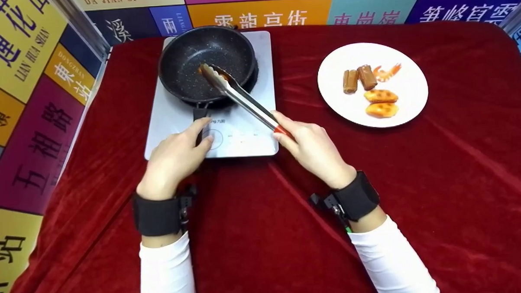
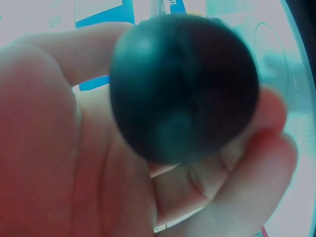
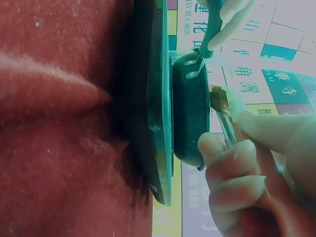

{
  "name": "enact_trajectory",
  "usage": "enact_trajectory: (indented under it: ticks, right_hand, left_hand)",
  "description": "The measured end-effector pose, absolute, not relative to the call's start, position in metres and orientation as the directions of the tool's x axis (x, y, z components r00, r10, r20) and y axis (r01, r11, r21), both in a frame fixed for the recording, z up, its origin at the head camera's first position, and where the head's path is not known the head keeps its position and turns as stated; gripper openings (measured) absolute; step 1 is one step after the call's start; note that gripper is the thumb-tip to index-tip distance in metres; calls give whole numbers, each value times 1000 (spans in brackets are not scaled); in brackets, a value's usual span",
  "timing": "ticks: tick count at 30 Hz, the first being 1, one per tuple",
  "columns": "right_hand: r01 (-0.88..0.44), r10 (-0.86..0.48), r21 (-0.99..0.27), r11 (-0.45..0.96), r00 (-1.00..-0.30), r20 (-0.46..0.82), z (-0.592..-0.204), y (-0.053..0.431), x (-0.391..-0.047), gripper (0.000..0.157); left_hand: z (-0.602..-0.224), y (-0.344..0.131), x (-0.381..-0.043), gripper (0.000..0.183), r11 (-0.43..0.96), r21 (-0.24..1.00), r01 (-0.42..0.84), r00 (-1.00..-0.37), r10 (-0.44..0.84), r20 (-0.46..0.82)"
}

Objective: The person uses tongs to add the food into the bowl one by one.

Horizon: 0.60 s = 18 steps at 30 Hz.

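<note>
A black speckled frying pan point(image 1: 182, 75) stands on a white induction cooker point(image 1: 254, 142). My left hand point(image 1: 174, 156) grips the pan's handle point(image 1: 200, 112); in the left wrist view the rounded handle end point(image 2: 182, 91) fills the space between palm and fingers. With my right hand point(image 1: 312, 147) I hold metal tongs point(image 1: 248, 101) with red on the grip, reaching over the pan. Between the tong tips is a small brown piece of food point(image 3: 218, 98), level with the pan's rim in the right wrist view and mostly covered by the tongs in the head view.
To the right lies a white plate point(image 1: 341, 107) with two brown rolls point(image 1: 359, 79), a shrimp point(image 1: 387, 72) and two browned, dumpling-like pieces point(image 1: 381, 103). A red velvet cloth point(image 1: 263, 224) covers the table. Printed panels point(image 1: 260, 14) border the back and left sides.
</note>
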State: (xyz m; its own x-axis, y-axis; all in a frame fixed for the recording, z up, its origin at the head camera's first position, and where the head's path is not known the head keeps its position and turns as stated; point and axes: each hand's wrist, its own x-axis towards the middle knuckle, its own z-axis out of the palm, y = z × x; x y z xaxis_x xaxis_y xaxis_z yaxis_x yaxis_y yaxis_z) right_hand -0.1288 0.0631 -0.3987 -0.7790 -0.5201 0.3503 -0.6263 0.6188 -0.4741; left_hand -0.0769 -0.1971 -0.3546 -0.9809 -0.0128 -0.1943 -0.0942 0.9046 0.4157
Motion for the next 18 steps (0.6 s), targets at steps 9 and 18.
enact_trajectory:
  ticks: [9,18]
  right_hand:
    - [-655,-528,-413,632,-755,390,-398,64,-128,43]
    - [-659,-529,-402,636,-751,394,-398,63,-127,41]
  left_hand:
    - [-355,-197,-77,46,905,413,-97,-980,-15,-196]
    - [-354,-196,-77,46,910,402,-99,-980,-19,-197]
